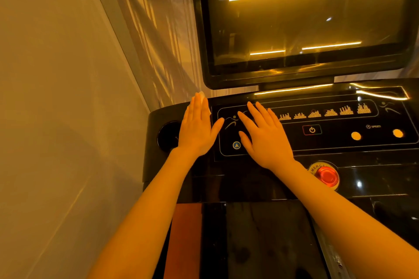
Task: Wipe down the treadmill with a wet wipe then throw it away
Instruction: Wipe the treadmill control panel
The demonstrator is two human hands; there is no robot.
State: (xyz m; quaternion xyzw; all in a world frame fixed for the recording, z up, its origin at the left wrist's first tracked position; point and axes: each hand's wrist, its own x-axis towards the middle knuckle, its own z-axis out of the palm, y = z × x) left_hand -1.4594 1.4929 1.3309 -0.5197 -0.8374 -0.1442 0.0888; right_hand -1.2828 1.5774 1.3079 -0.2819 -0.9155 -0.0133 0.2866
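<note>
- While both forearms reach forward from the bottom of the view, the left hand (196,129) lies palm-down on the left end of the treadmill console (249,179), fingers straight and held together, thumb spread to the right.
- Wet wipe (202,95): a white edge shows beyond the fingertips and along the right side of the left hand's fingers; the rest is hidden under the palm, pressed flat against the glossy black surface.
- Right hand (265,133): flat and relaxed on the control panel (317,140), fingers straight and slightly spread, holding nothing; it covers the left part of the outlined panel area, just beside the left hand without touching it.
- Cup holder (169,136): a round dark recess just left of the left hand's wrist side.
- Power button (312,129): a red-framed symbol to the right of the right hand, below a row of lit bar-graph icons (324,112).
- Two amber round buttons (356,135) sit further right under the word "SPEED".
- Emergency stop button (327,175): red, domed, partly overlapped by the right forearm.
- Screen (306,13): dark, tilted above the console, reflecting strip lights.
- Wall (56,75) and sheer curtain (158,29) stand to the left of the machine.
</note>
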